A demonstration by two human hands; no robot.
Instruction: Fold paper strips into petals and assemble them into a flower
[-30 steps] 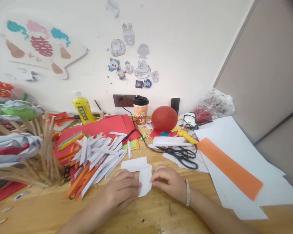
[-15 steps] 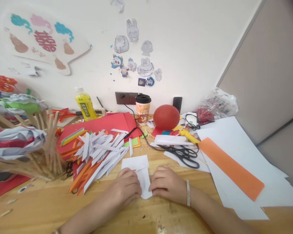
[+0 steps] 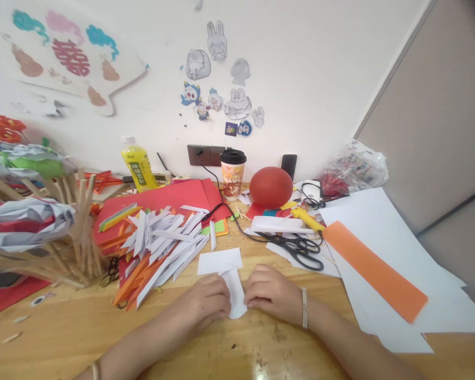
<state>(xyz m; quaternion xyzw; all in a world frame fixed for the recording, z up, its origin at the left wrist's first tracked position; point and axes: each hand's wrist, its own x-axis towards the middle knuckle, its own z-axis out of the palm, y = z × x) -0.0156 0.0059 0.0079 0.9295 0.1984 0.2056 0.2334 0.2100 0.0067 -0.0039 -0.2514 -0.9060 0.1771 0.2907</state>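
A small white slip of paper (image 3: 235, 293) stands between my two hands, low on the wooden table. My left hand (image 3: 209, 302) has its curled fingers on the slip's left edge, and my right hand (image 3: 266, 293) pinches its right edge. Just beyond, a flat white paper rectangle (image 3: 217, 260) lies partly under or against the slip's top end. To the left is a heap of folded white and orange paper strips (image 3: 164, 240). Black-handled scissors (image 3: 301, 248) rest beyond my right hand.
Large white sheets (image 3: 364, 253) with an orange strip (image 3: 376, 269) cover the right side. A red balloon (image 3: 271, 188), a lidded cup (image 3: 233, 177), a yellow bottle (image 3: 139, 166) and a yellow glue gun (image 3: 306, 219) stand or lie along the wall. Wooden sticks (image 3: 85, 227) fill the left.
Both hands keep hold of the slip in nearly the same place. The slip's top end has tilted slightly, and the view has shifted a little.
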